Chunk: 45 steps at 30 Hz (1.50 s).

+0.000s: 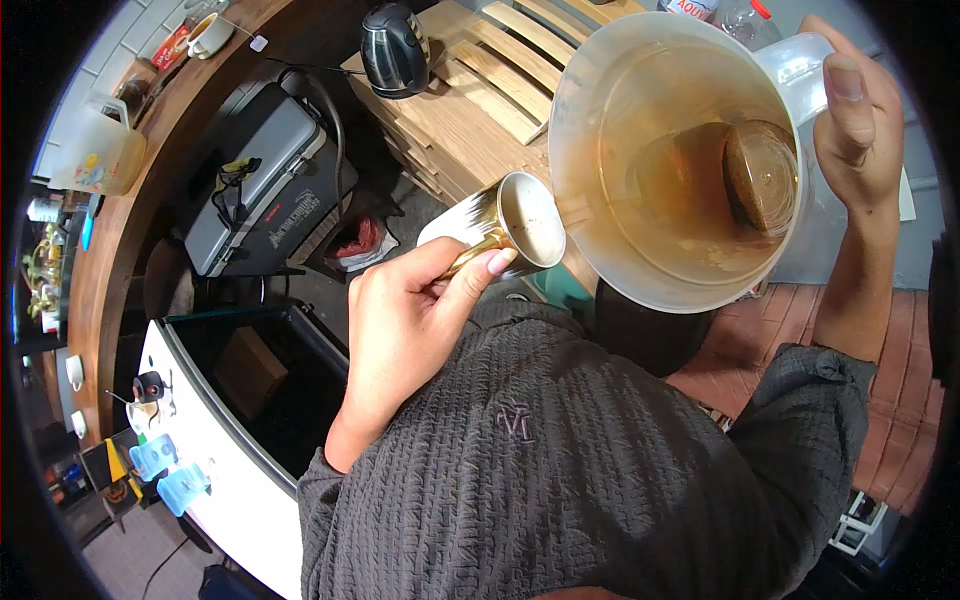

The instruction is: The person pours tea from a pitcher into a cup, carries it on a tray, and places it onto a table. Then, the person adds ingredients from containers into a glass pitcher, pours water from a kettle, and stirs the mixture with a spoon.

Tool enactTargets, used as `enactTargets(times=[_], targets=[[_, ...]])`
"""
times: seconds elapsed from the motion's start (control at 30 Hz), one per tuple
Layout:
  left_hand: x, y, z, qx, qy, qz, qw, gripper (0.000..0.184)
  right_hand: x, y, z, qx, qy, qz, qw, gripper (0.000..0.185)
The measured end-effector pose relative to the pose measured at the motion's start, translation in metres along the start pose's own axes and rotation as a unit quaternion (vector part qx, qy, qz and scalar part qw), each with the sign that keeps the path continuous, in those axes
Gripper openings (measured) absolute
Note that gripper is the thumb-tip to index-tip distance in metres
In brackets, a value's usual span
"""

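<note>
My left hand (410,310) is closed round the gold handle of a white mug (532,222) with gold and dark streaks. Its mouth faces me, showing a pale inside with small dark specks. In my right hand (862,125) is the handle of a large translucent plastic pitcher (610,120), tilted with its spout side close to the mug's rim. Brown liquid (680,180) lies inside the pitcher. A round, ringed shape (768,178) shows at its far end; I cannot tell whether this is the pitcher's base or a separate thing.
A black electric kettle (393,50) stands on the slatted wooden surface (480,85). To the left are a grey cooler box (265,185), a white open-topped chest (230,450), and a wooden counter (165,130) bearing another pitcher (110,155) and a cup (210,36).
</note>
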State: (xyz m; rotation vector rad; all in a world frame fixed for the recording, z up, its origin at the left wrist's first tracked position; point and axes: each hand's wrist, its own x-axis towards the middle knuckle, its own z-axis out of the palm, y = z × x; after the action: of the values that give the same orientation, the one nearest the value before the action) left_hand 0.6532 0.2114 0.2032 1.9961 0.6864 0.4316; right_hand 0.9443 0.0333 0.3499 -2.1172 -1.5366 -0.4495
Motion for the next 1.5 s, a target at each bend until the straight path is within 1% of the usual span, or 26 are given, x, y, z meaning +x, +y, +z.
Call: enactTargets(times=[0.03,0.1,0.2,0.33,0.4,0.43,0.5,0.63,0.7,0.8,1.03,1.13,1.2,1.4,1.5], targets=[[0.001,0.001,0.0,0.0,0.0,-0.001,1.0,0.022,0.001,0.001,-0.001,0.0,0.0,0.0,1.0,0.06],[0.002,0.003,0.001,0.016,0.001,0.008,1.0,0.022,0.004,0.003,-0.004,-0.016,-0.049,-0.004,0.999,0.06],[0.004,0.003,-0.001,0.043,-0.006,0.021,0.999,0.025,0.006,0.0,-0.005,-0.025,-0.071,-0.002,0.997,0.059],[0.007,0.002,0.002,0.041,-0.005,0.024,0.999,0.027,0.007,0.0,0.0,-0.031,-0.034,-0.01,0.999,0.059],[0.008,0.003,0.003,0.044,-0.001,0.024,0.999,0.028,0.008,0.0,-0.002,-0.015,-0.069,-0.004,0.997,0.058],[0.009,0.002,0.003,0.044,-0.001,0.025,0.999,0.028,0.01,0.0,-0.003,-0.015,-0.069,-0.004,0.998,0.058],[0.011,0.001,0.003,0.048,-0.006,0.028,0.998,0.029,0.014,0.0,-0.007,-0.041,-0.104,-0.022,0.994,0.057],[0.012,0.001,0.003,0.05,-0.008,0.028,0.998,0.029,0.015,-0.002,-0.001,-0.035,-0.083,-0.037,0.995,0.057],[0.013,0.002,0.004,0.051,-0.005,0.031,0.998,0.03,0.015,-0.003,-0.001,-0.057,-0.076,-0.04,0.995,0.056],[0.014,0.003,0.004,0.039,-0.006,0.031,0.999,0.029,0.017,-0.001,0.001,-0.042,-0.066,-0.036,0.996,0.056],[0.017,0.002,0.004,0.023,-0.007,0.01,1.0,0.028,0.021,0.002,0.0,-0.06,-0.074,-0.046,0.994,0.056],[0.018,-0.001,0.005,-0.009,-0.009,0.001,1.0,0.028,0.021,0.002,0.0,-0.054,-0.072,-0.049,0.995,0.056],[0.019,-0.001,0.005,-0.035,-0.028,-0.023,0.999,0.027,0.023,0.002,0.0,-0.047,-0.095,-0.032,0.994,0.054],[0.02,0.002,0.004,-0.007,-0.024,-0.021,0.999,0.027,0.026,0.0,0.003,-0.06,-0.086,-0.044,0.994,0.053],[0.021,0.002,0.004,-0.011,-0.03,-0.032,0.999,0.028,0.026,0.005,0.004,-0.045,-0.077,-0.044,0.995,0.052]])
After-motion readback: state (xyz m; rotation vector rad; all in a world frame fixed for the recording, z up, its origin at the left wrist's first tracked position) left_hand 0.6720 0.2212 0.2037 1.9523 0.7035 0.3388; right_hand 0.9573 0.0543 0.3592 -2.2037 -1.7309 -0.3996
